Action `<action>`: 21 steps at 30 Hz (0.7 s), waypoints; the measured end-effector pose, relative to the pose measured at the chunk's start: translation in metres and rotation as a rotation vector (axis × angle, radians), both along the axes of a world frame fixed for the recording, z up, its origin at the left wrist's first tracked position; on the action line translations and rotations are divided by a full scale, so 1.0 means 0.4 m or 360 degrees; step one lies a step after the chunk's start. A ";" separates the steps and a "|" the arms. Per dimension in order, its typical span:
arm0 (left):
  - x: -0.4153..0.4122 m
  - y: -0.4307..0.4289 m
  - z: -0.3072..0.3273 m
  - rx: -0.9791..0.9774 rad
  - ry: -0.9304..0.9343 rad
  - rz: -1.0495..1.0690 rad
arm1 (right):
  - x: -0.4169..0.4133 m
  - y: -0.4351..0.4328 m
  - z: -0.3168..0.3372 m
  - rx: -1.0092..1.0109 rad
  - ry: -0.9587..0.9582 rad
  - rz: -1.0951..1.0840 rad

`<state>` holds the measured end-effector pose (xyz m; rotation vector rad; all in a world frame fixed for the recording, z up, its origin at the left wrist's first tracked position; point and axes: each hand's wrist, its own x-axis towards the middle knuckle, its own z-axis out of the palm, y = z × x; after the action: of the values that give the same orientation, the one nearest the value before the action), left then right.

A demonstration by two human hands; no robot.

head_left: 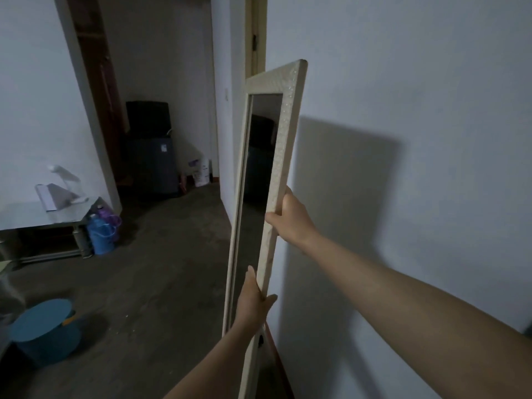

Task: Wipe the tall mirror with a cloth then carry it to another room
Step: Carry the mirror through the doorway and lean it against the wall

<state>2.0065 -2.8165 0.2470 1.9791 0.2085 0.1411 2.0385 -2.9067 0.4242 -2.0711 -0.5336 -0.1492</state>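
I hold the tall mirror with the pale wooden frame (254,197) upright and slightly tilted, just off the white wall (403,110) to the right of my fingers. My right hand (290,218) grips the frame's right edge. My left hand (254,298) grips the same edge lower down, thumb in front and fingers curled behind.

With both grips on one edge, I judge the far side could swing or twist away from me. The top corner stands near the door frame (256,33) above my right fingers and could knock it as I go through. The mirror's foot is out of my sight, so it might catch the floor. The room is dim, and a round blue stool-like thing (43,332) sits low to the left of my left hand, an easy trip.

Far left of my fingers a blue plastic jug (99,236) stands by a low grey table (43,214); I cannot tell what it holds. Beyond, a white sack (201,171) stands on the floor, its contents hidden.
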 end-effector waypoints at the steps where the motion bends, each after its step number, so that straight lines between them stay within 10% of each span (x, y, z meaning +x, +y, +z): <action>1: 0.002 -0.005 -0.005 0.0012 0.0020 -0.0037 | 0.001 -0.012 0.003 0.0000 0.0028 -0.0001; 21: 0.005 -0.056 -0.030 0.0157 0.0041 -0.0228 | 0.011 -0.136 -0.024 -0.0269 -0.0083 -0.0226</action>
<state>2.0084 -2.8390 0.2350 2.0869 0.0772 0.0336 2.0431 -2.9612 0.4146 -2.2758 -0.4433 -0.2495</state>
